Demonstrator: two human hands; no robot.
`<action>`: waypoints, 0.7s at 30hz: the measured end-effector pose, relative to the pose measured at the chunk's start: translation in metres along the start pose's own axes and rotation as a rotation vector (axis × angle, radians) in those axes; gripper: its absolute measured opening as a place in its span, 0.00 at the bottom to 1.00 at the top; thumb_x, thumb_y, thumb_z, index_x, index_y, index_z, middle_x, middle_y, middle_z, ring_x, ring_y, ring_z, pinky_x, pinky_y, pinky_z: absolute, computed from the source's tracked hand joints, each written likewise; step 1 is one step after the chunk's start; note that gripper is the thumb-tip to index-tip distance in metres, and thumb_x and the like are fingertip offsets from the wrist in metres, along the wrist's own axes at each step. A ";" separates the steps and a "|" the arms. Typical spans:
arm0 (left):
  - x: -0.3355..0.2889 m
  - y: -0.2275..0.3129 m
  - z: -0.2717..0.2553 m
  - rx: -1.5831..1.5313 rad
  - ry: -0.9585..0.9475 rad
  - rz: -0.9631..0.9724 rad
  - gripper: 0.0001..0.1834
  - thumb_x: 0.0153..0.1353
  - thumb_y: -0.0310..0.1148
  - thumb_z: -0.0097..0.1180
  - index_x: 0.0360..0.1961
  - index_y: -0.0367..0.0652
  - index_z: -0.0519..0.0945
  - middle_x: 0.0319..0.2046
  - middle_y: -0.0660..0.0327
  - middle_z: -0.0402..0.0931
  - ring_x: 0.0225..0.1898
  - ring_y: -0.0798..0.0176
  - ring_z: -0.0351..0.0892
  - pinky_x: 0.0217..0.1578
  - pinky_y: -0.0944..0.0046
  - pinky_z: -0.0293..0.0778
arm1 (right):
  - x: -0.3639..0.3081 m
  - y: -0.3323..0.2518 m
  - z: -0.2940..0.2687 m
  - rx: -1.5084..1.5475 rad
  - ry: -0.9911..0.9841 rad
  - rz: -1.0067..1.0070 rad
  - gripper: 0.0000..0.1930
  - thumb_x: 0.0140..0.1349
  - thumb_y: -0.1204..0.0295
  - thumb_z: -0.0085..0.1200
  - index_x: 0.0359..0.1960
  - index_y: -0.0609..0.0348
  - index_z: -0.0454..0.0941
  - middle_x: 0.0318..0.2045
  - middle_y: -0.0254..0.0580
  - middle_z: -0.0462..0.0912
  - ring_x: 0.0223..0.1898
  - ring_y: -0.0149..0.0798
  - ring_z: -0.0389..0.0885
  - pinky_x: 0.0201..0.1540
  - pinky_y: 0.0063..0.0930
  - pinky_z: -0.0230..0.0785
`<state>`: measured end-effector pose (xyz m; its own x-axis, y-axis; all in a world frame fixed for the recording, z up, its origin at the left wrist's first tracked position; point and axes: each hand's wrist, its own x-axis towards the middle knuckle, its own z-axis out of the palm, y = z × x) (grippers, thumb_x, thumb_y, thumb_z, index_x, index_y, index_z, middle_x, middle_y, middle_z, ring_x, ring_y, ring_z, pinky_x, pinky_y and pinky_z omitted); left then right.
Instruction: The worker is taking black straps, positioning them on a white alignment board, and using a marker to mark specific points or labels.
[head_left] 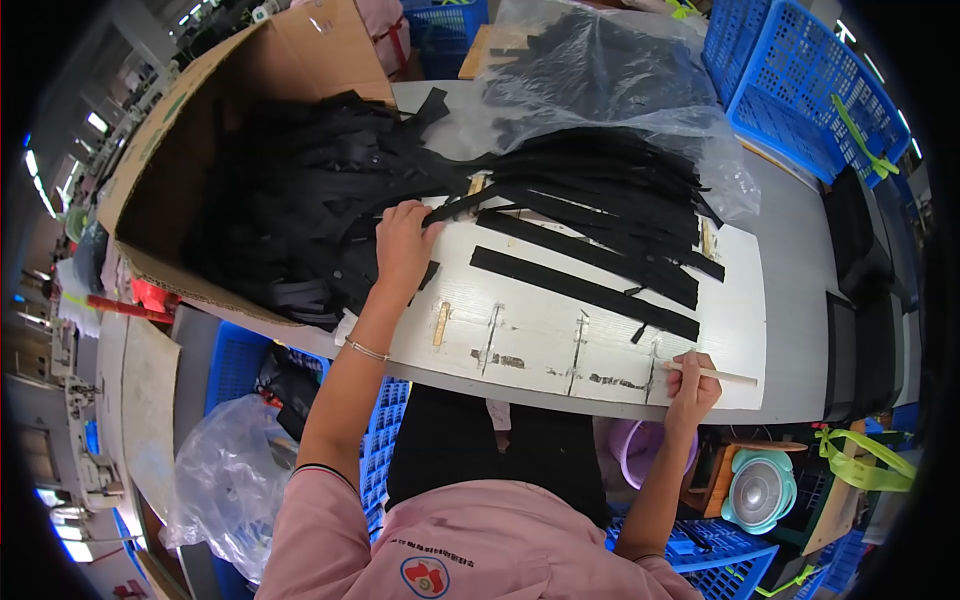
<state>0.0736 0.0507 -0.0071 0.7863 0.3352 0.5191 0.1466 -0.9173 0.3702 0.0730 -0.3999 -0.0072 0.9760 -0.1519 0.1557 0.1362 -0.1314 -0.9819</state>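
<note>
My left hand [403, 240] is closed on the end of a black zipper strip [458, 205], at the edge between the box pile and the white board [735, 290]. In my right hand [692, 386], at the board's near right corner, is a slim pale stick like a pencil [733, 377]. Two black zippers lie apart on the board: a nearer zipper [585, 294] and a farther zipper [590, 257], with small pulls hanging near their right ends. Beyond them a heap of black zippers [600, 165] fans across the board's far part.
A cardboard box [165, 170] lies open at the left, spilling black strips [300, 200]. Clear plastic [600, 70] covers more black pieces at the back. Blue crates [810, 95] stand at the far right, dark cases [865, 280] at the right edge. A purple bucket [625, 455] sits below the table.
</note>
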 end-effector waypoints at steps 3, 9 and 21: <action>-0.006 -0.006 -0.009 0.096 -0.061 0.030 0.08 0.65 0.31 0.62 0.41 0.39 0.84 0.43 0.58 0.82 0.47 0.50 0.79 0.48 0.52 0.71 | 0.000 0.003 -0.003 -0.014 -0.011 0.012 0.15 0.75 0.65 0.53 0.31 0.60 0.82 0.17 0.27 0.74 0.17 0.18 0.64 0.20 0.14 0.52; -0.033 0.039 -0.053 -0.170 0.008 0.102 0.08 0.67 0.27 0.54 0.43 0.40 0.83 0.38 0.54 0.82 0.41 0.47 0.80 0.45 0.53 0.73 | 0.002 0.006 -0.002 -0.003 -0.016 0.001 0.15 0.76 0.66 0.52 0.33 0.61 0.82 0.17 0.28 0.74 0.17 0.18 0.64 0.19 0.15 0.52; -0.106 0.164 -0.013 -0.541 -0.502 0.305 0.10 0.64 0.32 0.62 0.43 0.40 0.86 0.34 0.56 0.82 0.39 0.50 0.83 0.40 0.54 0.78 | -0.070 -0.007 0.021 -0.695 -0.328 -0.585 0.19 0.67 0.74 0.56 0.60 0.58 0.78 0.56 0.49 0.84 0.61 0.51 0.79 0.70 0.49 0.61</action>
<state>0.0066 -0.1326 0.0093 0.9401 -0.1684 0.2963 -0.3286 -0.6785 0.6570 0.0070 -0.3678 -0.0132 0.7989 0.3893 0.4585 0.5880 -0.6660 -0.4591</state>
